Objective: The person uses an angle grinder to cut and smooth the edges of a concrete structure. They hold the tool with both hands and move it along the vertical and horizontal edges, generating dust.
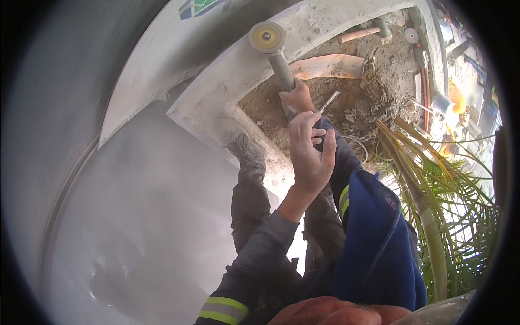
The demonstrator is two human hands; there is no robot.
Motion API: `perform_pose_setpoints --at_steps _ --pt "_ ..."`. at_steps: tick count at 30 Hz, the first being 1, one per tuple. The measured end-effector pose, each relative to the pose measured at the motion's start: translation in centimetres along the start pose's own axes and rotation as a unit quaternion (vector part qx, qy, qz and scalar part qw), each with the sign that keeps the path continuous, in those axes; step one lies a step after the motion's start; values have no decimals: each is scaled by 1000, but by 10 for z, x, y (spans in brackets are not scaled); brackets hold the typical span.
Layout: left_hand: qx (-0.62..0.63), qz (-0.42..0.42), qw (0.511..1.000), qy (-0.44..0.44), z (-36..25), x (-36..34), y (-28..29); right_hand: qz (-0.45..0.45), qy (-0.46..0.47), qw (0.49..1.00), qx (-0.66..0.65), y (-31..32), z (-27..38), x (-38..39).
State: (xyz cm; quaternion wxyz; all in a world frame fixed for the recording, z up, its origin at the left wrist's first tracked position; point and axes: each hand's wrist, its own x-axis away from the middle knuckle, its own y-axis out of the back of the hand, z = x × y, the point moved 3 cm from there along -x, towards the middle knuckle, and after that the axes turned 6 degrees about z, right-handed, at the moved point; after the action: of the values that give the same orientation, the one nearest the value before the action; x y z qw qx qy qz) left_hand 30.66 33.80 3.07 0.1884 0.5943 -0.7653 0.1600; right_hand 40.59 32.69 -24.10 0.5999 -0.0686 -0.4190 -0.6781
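My right hand [296, 97] grips a dusty grey grinder [280, 67] by its cylindrical body, with a pale yellow round disc [266, 37] at the far end, over a white concrete curb [216, 76]. My left hand [307, 151] is raised nearer the camera, in front of my right forearm, dusty, with its fingers loosely bent and apart. I cannot make out anything in it. My boot [246, 151] stands at the curb's inner corner.
Inside the curb lie dirt, a curved pinkish strip [327, 66], a short pipe [360, 34] and rubble. Palm fronds [439, 227] fill the lower right. A curved white panel [135, 81] rises at the left. Blurred tools and orange objects [455, 97] sit at the far right.
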Motion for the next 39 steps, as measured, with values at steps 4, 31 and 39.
perform_pose_setpoints --at_steps 4,31,39 --pt "-26 39 999 -18 1 -6 -12 10 -83 976 -202 34 3 -23" --pt "-119 102 986 -49 5 -36 15 -123 -121 849 -500 107 32 -48" --pt "-290 104 943 -124 41 -18 83 -187 -145 878 -416 192 57 114"
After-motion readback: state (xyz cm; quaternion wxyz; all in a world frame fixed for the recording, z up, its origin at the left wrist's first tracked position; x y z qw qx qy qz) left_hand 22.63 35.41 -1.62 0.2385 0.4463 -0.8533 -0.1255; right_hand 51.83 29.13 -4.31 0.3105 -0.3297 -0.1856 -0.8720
